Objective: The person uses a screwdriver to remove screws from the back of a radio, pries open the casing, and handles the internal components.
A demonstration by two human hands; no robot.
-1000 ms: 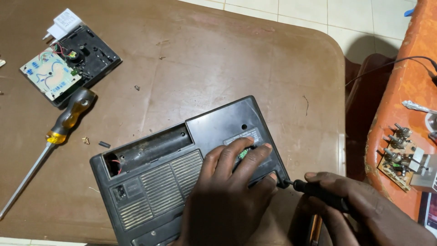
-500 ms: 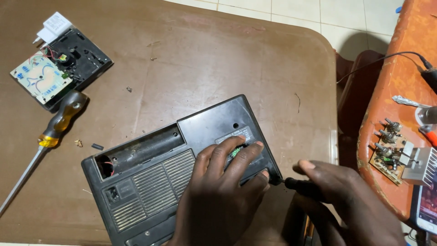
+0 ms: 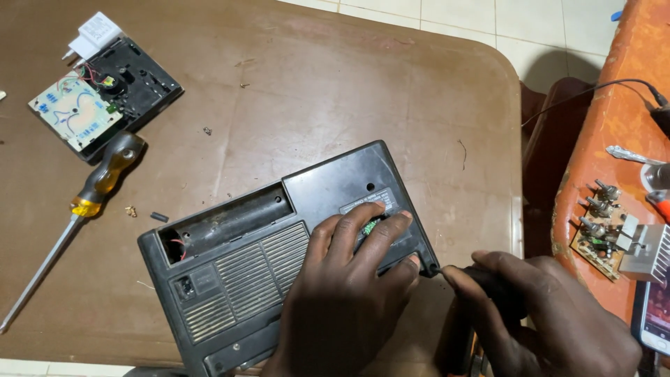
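black plastic, scuffed and dusty, is filling the lower middle of the frame: a radio casing (image 3: 279, 258) is lying back-side up on the brown surface (image 3: 335, 91), its long battery bay standing open toward the left and a ribbed grille showing below it. the left hand (image 3: 342, 307) is pressing down flat on the casing's right half, fingers spread and open, fingertips reaching a label and a small green part near the right edge. the right hand (image 3: 544, 321) is sitting at the lower right of the frame, closed around the dark handle of a slim screwdriver (image 3: 481, 279), whose tip is touching the casing's lower right corner just beside the left thumb.

a second screwdriver (image 3: 77, 216) with an amber and grey handle is lying well apart at the left of the frame, its shaft pointing toward the lower left. above it, in the upper left, an opened small device (image 3: 132, 84) is resting with a pale circuit board (image 3: 73, 115) folded out beside it. a tiny dark bit (image 3: 159, 217) is lying near the casing's upper left corner. at the right edge, an orange bench (image 3: 614, 105) is carrying a board with knobs (image 3: 600, 223) and a metal heat sink (image 3: 645, 251).
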